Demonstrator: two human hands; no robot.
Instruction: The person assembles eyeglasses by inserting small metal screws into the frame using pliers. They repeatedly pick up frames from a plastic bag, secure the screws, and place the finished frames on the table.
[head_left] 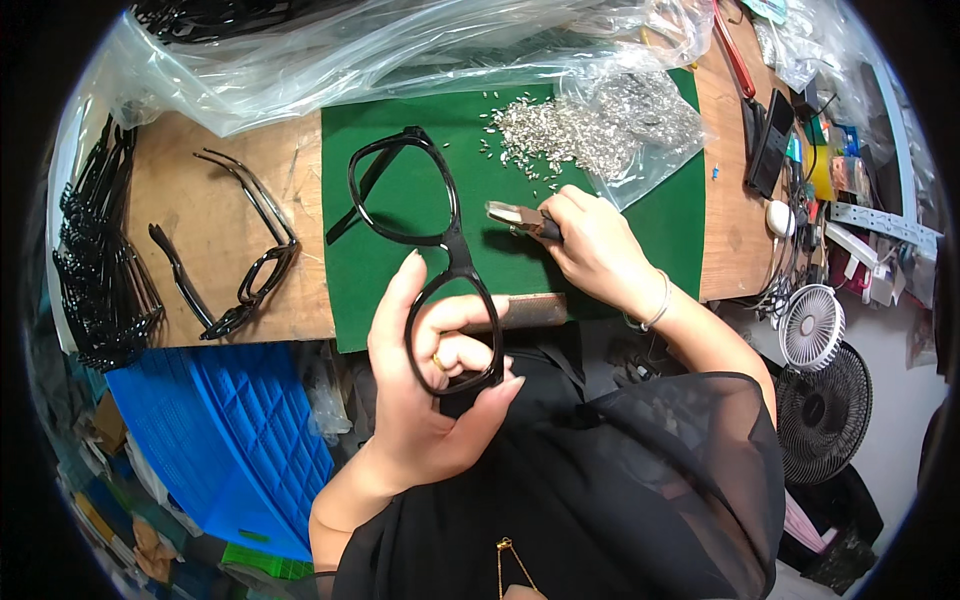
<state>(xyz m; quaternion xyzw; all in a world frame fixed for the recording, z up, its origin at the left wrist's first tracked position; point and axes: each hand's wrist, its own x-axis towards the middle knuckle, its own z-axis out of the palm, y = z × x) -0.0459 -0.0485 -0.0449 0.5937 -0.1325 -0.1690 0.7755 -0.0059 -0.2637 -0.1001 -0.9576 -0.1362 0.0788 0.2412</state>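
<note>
My left hand (425, 400) holds a black eyeglass frame (458, 250) upright by its near rim, fingers and thumb around the end. The far rim reaches over the green mat (640, 245), and a dark temple arm shows behind it. My right hand (605, 250) is closed on a pair of pliers (527, 219), whose jaws point left toward the frame's bridge without touching it. Whether the jaws grip a small part cannot be made out. Beyond the pliers lies a pile of tiny silvery metal pieces (530, 130), partly spilling from a clear plastic bag (650, 150).
At left, another black frame (250, 285) rests on the wooden table beside a stack of black frames (95, 260). Plastic sheeting (300, 75) covers the far edge. A blue crate (220, 440) stands below left. Right are a phone (770, 143), cables and a white fan (809, 328).
</note>
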